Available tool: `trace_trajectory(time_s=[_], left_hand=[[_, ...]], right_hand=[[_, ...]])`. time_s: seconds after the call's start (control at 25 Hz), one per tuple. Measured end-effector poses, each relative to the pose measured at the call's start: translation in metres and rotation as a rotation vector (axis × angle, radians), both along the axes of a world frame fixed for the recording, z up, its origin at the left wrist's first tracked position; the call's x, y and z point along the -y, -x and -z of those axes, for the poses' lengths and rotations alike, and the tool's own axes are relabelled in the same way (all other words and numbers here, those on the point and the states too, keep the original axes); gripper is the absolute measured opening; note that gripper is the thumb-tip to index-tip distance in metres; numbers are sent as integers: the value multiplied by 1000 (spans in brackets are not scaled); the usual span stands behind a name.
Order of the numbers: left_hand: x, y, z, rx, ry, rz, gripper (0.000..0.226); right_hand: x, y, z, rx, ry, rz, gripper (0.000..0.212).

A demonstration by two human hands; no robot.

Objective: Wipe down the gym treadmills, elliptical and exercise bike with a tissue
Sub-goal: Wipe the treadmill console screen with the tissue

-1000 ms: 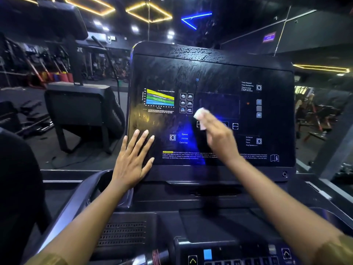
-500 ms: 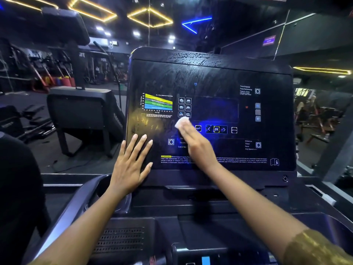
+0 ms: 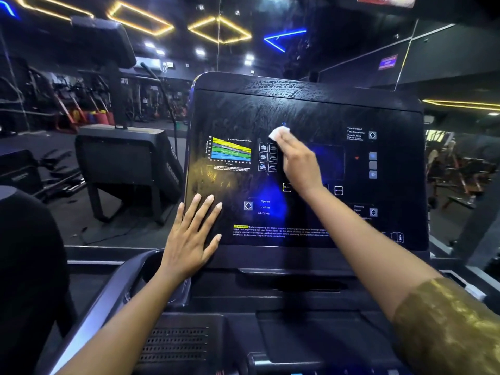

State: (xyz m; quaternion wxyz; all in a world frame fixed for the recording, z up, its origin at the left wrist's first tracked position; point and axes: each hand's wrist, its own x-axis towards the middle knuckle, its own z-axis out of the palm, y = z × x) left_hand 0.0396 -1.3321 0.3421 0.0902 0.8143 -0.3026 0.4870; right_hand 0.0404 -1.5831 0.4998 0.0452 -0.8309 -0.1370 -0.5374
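Observation:
A black treadmill console panel (image 3: 324, 109) fills the middle of the head view, smeared with wet wipe streaks. My right hand (image 3: 297, 163) presses a small folded white tissue (image 3: 278, 132) against the upper middle of the panel, beside the program icons; the tissue shows past my fingertips. My left hand (image 3: 192, 234) lies flat with fingers spread on the panel's lower left corner.
A coloured heart-rate chart (image 3: 230, 150) and a warning text strip (image 3: 276, 231) are printed on the panel. Below lies the treadmill's lower deck with a vent grille (image 3: 176, 345). Another black machine (image 3: 124, 163) stands to the left on the gym floor; weights racks are behind.
My right hand has slid the tissue up the panel, from the button row near the middle to the area above the program icons. My left hand has stayed flat in place.

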Motion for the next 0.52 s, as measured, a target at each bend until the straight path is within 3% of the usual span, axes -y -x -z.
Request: trace_trajectory(time_s=[0.16, 0.32, 0.4, 0.52], left_hand=[[-3, 6, -4, -56, 63, 42, 56], [5, 8, -17, -238, 471, 92, 62], [10, 9, -25, -398, 715, 181, 68], [11, 7, -26, -484, 787, 210, 74]], right_hand=[[-42, 6, 55, -81, 161, -170, 50], [-50, 24, 77, -104, 376, -265, 50], [-44, 23, 55, -53, 344, -261, 45], [-33, 4, 0, 43, 204, -174, 46]])
